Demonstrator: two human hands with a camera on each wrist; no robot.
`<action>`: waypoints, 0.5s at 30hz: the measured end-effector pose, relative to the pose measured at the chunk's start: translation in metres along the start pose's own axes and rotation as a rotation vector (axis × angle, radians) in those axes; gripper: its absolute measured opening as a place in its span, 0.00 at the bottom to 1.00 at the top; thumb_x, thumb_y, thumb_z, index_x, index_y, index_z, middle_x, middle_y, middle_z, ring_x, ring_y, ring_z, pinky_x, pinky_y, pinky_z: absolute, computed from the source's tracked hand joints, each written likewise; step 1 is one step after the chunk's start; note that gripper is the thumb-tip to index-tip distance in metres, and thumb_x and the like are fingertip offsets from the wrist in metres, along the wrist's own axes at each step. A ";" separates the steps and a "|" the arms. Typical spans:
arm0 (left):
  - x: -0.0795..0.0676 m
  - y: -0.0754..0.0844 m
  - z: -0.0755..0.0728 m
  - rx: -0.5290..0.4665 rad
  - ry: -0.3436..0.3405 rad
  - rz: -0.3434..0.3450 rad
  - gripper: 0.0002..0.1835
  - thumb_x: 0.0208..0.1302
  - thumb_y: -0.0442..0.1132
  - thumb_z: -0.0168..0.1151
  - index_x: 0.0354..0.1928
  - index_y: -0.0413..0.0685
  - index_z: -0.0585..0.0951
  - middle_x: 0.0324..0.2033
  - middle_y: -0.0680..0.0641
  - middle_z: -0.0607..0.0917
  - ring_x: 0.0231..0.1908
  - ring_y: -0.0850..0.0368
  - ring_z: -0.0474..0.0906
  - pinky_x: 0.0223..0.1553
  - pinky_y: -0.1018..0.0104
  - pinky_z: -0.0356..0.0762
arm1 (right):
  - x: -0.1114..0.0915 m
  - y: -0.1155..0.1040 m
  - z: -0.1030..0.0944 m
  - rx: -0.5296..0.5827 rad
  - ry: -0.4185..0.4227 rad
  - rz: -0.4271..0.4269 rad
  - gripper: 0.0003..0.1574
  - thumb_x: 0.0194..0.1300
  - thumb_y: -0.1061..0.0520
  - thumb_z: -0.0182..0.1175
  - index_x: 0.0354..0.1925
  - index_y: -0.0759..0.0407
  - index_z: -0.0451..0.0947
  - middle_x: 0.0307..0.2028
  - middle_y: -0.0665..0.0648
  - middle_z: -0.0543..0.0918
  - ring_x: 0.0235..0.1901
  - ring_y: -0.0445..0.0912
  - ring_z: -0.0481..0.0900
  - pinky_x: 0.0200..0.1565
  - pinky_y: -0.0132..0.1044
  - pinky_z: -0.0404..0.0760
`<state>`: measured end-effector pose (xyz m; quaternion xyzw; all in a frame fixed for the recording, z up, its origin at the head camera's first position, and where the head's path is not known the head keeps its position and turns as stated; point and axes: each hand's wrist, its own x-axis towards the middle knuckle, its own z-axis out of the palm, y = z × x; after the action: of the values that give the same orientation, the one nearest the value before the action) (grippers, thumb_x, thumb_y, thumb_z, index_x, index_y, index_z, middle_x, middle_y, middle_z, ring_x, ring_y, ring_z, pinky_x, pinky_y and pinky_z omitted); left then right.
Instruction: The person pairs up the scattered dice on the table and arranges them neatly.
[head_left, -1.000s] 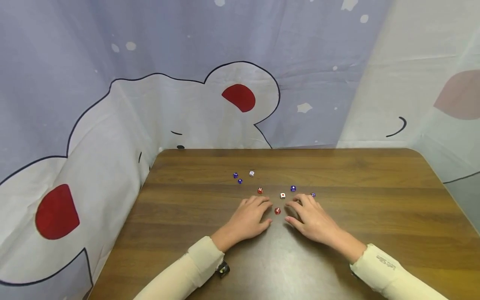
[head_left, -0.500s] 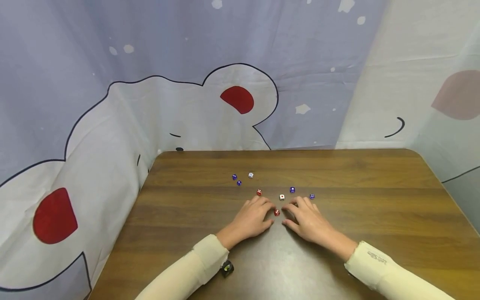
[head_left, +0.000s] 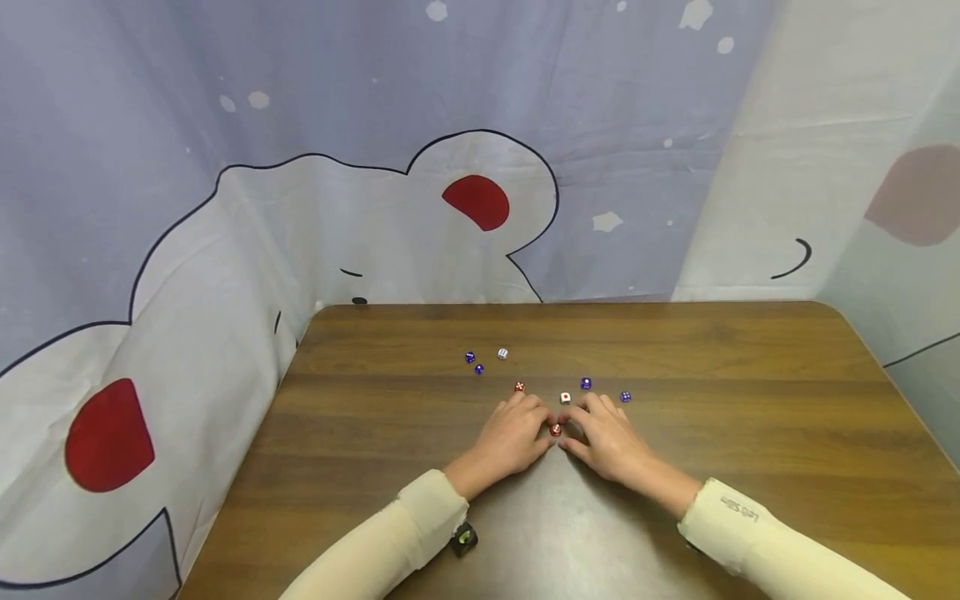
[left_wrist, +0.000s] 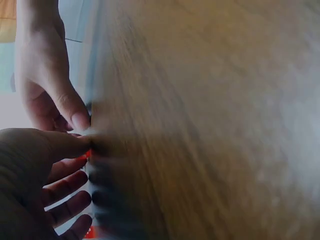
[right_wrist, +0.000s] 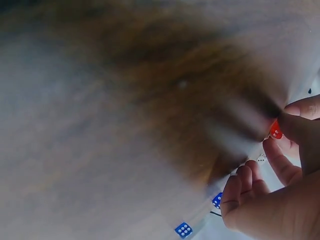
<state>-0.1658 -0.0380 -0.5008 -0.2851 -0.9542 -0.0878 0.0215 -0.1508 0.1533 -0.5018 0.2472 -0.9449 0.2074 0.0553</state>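
A small red die (head_left: 556, 430) lies on the wooden table between both hands. My left hand (head_left: 513, 437) comes at it from the left, thumb and index fingertip right beside it, fingers loosely bent. From the other side my right hand (head_left: 611, 442) has its thumb and index tip close to the same die. In the right wrist view the red die (right_wrist: 276, 130) shows between the right thumb and index finger. Just beyond the left fingers sits a second red die (head_left: 519, 387). A white die (head_left: 566, 398) and a blue die (head_left: 587, 383) lie past the right fingertips.
Another blue die (head_left: 626, 397) sits to the right of the right fingers. Farther back on the left are two blue dice, one of them the outer blue die (head_left: 470, 357), plus a white die (head_left: 502, 354). A printed curtain (head_left: 615, 150) hangs behind the table (head_left: 750, 375).
Both hands have moved inward, towards each other, until their fingertips stand close around the front red die. The other dice stay where they were.
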 end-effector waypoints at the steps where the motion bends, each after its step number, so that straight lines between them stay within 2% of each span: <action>1: 0.000 0.001 0.000 0.003 0.007 -0.001 0.13 0.66 0.54 0.68 0.44 0.57 0.85 0.46 0.58 0.82 0.47 0.60 0.73 0.43 0.64 0.72 | 0.000 0.000 0.000 0.007 0.004 -0.002 0.16 0.59 0.51 0.74 0.45 0.49 0.82 0.47 0.55 0.78 0.45 0.51 0.73 0.43 0.44 0.70; 5: -0.001 0.003 0.000 0.014 0.030 0.002 0.11 0.66 0.54 0.67 0.41 0.57 0.85 0.44 0.58 0.82 0.46 0.60 0.74 0.42 0.65 0.72 | 0.001 0.000 0.002 0.033 0.011 -0.004 0.14 0.59 0.51 0.74 0.43 0.48 0.82 0.44 0.53 0.78 0.42 0.49 0.73 0.41 0.43 0.69; 15: -0.003 0.004 0.002 -0.007 0.055 -0.007 0.12 0.64 0.55 0.69 0.41 0.56 0.86 0.41 0.59 0.82 0.45 0.60 0.74 0.41 0.66 0.72 | 0.002 0.002 0.003 0.034 -0.009 0.008 0.13 0.59 0.51 0.74 0.41 0.49 0.83 0.41 0.50 0.77 0.40 0.48 0.73 0.41 0.43 0.70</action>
<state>-0.1612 -0.0362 -0.5021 -0.2792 -0.9540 -0.0989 0.0463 -0.1540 0.1528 -0.5048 0.2455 -0.9424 0.2227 0.0459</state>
